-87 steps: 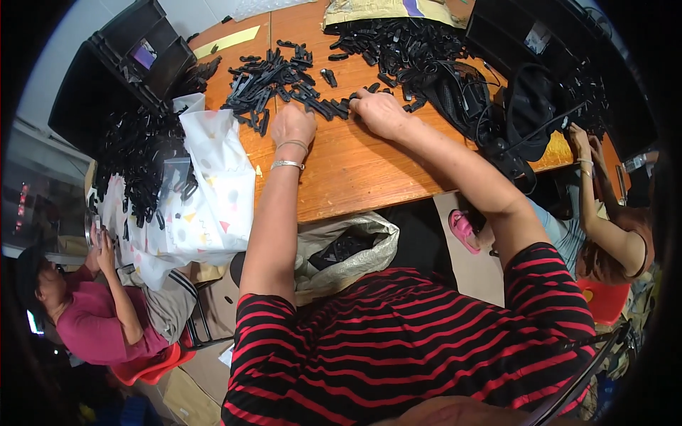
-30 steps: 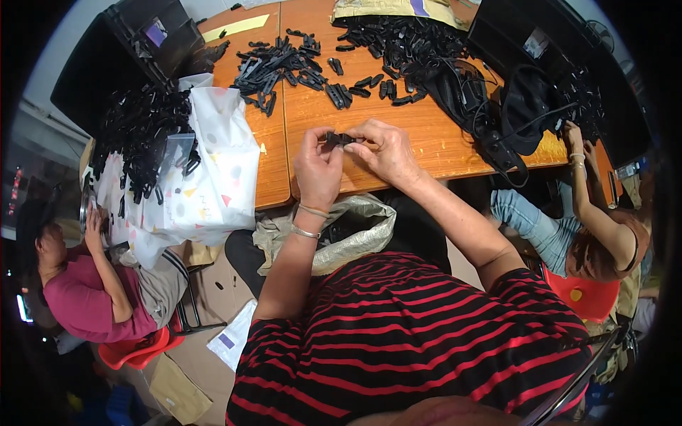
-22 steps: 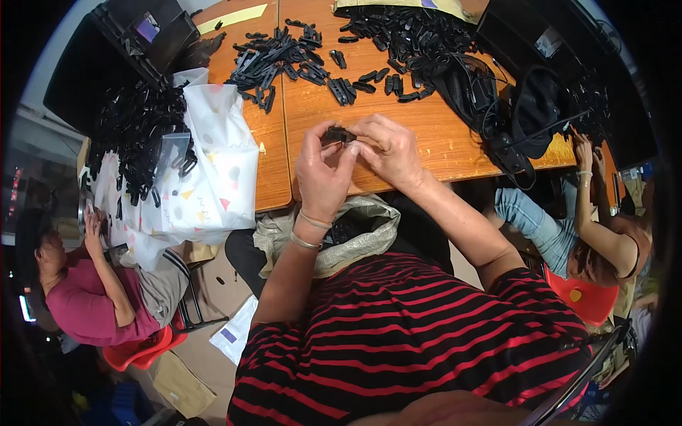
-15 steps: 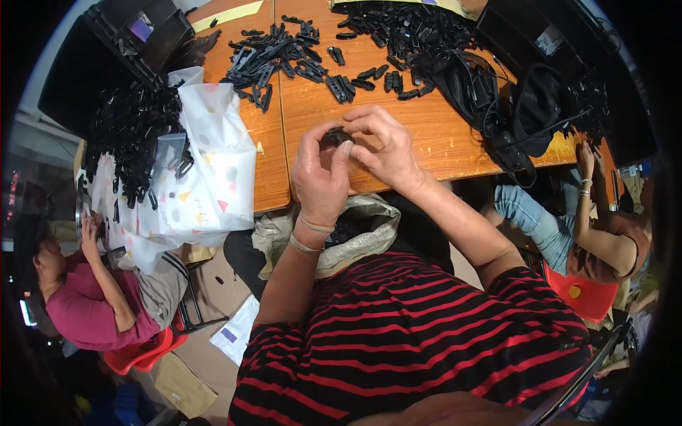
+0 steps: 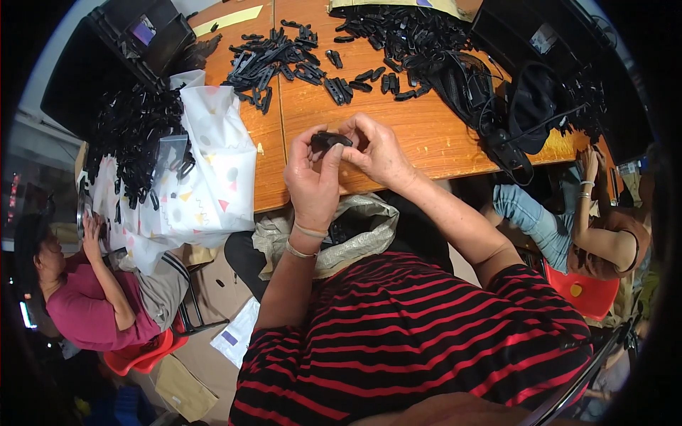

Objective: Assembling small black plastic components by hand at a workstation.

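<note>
Over the table's near edge, my left hand (image 5: 312, 186) pinches a small black plastic piece (image 5: 329, 140) between thumb and fingers. My right hand (image 5: 383, 155) meets it from the other side, its thumb and fingertips closed on the piece's right end. The piece is elongated and dark; its exact kind is hard to make out. Beyond my hands lie a few similar black plastic parts (image 5: 338, 91), with a heap of slim black parts (image 5: 273, 60) to the left and a larger black heap (image 5: 398, 39) to the right.
An open woven sack (image 5: 369, 231) sits in my lap. White patterned plastic sheeting (image 5: 227, 156) with a heap of black parts (image 5: 135, 142) lies left. A black mesh bag (image 5: 462, 89) and cables are at right. Co-workers sit at left (image 5: 99, 305) and right (image 5: 604, 241).
Both hands have moved slightly left. The black piece has turned and shows more between my fingers. The fingers of my right hand have drawn in closer to it.
</note>
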A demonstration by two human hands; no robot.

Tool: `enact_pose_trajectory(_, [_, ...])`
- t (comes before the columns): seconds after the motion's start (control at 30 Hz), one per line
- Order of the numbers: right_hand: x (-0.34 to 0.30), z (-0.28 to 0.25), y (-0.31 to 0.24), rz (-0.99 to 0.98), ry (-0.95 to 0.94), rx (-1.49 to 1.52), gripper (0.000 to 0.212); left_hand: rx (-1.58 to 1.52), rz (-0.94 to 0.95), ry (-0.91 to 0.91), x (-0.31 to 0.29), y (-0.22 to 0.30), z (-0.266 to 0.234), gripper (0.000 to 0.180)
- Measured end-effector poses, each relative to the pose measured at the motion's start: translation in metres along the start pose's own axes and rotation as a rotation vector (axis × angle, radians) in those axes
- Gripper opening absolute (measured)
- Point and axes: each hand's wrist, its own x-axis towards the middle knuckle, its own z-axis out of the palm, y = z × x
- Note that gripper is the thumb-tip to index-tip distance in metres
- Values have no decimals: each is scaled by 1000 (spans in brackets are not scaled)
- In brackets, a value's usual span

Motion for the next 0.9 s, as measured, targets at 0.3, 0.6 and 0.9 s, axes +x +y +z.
enact_pose_trajectory(0.3, [-17,2,-8,29,-219,-64,38,-31,-295,-86,-13,0,-34,12])
enact_pose_trajectory(0.6, [5,-31,29,3,-448,-42,23,507,-182,-614,-37,10,-60,17])
enact_pose_trajectory(0.9, [92,-34,102,-183,14,-784,14,943,-18,-219,100,-49,6,24])
